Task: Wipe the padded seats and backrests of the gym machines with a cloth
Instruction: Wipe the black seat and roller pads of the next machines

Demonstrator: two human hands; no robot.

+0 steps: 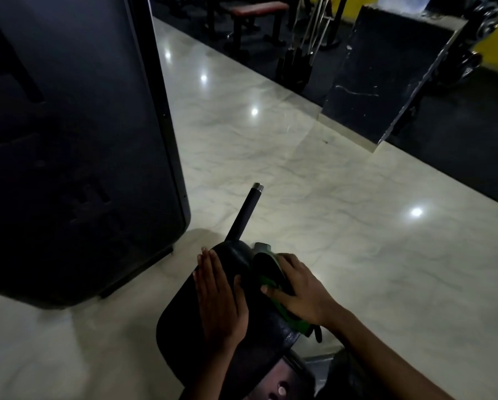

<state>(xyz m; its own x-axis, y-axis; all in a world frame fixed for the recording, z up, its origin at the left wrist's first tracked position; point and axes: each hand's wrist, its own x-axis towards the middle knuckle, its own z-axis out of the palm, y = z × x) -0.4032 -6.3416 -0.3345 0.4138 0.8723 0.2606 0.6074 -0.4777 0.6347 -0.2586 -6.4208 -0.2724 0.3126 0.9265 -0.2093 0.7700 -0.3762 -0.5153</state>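
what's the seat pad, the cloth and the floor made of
Seat pad: looks like black vinyl or leatherette, with a faint grainy sheen. Cloth under the right hand: soft green fabric, possibly microfibre; it bunches and folds. Floor: polished marble or marble-look tile, grey-veined, mirroring the lights.

The right hand point(296, 287) covers most of the green cloth point(285, 310), so only its edges show. The left hand point(218, 293) lies flat over the middle of the black padded seat point(181, 310), whose near end is lost behind both forearms. The big dark machine housing point(68, 140) runs off the left and top edges. The far bench point(259, 8) is cut off at the top and too dim to make out.
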